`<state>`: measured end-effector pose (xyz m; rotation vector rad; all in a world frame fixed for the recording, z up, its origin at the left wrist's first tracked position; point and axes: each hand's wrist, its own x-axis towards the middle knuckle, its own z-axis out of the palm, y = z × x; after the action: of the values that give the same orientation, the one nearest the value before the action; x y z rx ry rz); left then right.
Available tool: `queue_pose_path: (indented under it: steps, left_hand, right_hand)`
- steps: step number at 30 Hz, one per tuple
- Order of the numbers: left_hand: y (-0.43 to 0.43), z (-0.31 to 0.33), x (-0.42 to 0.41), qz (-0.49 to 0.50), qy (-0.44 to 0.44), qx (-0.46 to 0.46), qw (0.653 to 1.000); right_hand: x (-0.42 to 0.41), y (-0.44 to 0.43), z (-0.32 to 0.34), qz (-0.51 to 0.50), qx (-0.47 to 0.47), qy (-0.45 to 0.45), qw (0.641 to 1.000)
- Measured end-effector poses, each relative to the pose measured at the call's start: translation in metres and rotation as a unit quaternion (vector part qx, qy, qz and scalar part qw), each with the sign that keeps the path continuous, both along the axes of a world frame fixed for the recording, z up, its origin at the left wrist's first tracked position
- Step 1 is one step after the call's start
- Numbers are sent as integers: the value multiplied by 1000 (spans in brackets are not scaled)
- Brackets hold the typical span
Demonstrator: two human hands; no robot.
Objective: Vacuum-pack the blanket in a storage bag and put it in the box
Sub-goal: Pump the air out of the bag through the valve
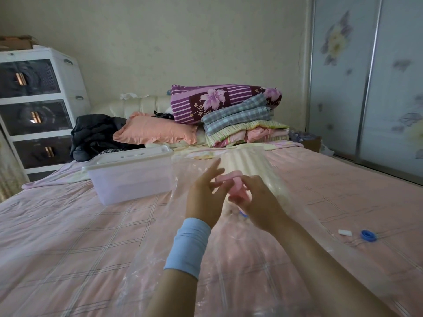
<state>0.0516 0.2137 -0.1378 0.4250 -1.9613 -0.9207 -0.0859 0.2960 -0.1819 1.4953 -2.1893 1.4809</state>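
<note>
A clear plastic storage bag [146,266] lies flat along the pink bed, running away from me. Inside its far end sits the folded cream striped blanket [246,160]. My right hand [256,202] grips a soft pink pump-like piece [238,189] just above the bag, where a bit of blue valve [243,214] shows under it. Fingers of my left hand [206,197] are spread and fairly straight, their tips touching the pink piece's left side. The translucent storage box [130,179], white lid on, stands to the left of the bag.
A blue round cap [368,235] and a small white clip [343,232] lie on the sheet at the right. Pillows and folded quilts [229,115] pile up at the headboard. A white drawer unit [39,106] stands left, wardrobe sliding doors [366,88] right.
</note>
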Motion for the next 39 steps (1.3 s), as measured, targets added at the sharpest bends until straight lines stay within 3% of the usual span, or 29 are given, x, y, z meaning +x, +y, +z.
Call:
queue_pose_path:
  steps: [1,3,6,11,15,19,24,26,28,31,33,34,36,39]
  left_hand:
    - [2,-1,-2,-57,3,86,995]
    - [2,-6,-8,-129,1,148,980]
    - [2,-14,-18,-179,-8,133,975]
    - [17,-13,-40,-160,-5,92,983]
    - [24,-19,-55,-116,-28,36,992]
    - [26,-22,-69,-97,-61,-40,993]
    - [23,-27,-72,-112,-71,-1,991]
    - [23,-31,-73,-114,-81,2,990]
    - [24,-31,-73,-111,-82,3,990]
    - [26,-33,-72,-101,-100,-14,990]
    - [28,-36,-71,-89,-118,-45,988]
    - [29,-37,-70,-80,-113,-52,989]
    - [28,-38,-68,-68,-92,-46,992]
    - [25,-40,-67,-80,-86,-38,992]
  right_hand:
    - [-2,2,2,-16,0,18,1000]
    - [-4,11,8,-6,-27,26,999]
    - [-7,25,18,9,-73,22,997]
    - [-6,45,24,6,-90,95,991]
    - [-15,57,27,-97,-77,239,963]
    - [-20,66,36,-130,-95,268,950]
    - [-4,97,91,-145,-250,329,899]
    - [-2,101,100,-179,-269,351,879]
    - [-5,93,86,-172,-230,347,893]
    - [-15,77,42,-125,-52,325,936]
    - [-20,72,31,-116,37,317,940]
    - [-20,73,36,-118,39,322,938]
    - [-13,78,57,-127,-39,348,928]
    - [4,91,89,-162,-241,342,894]
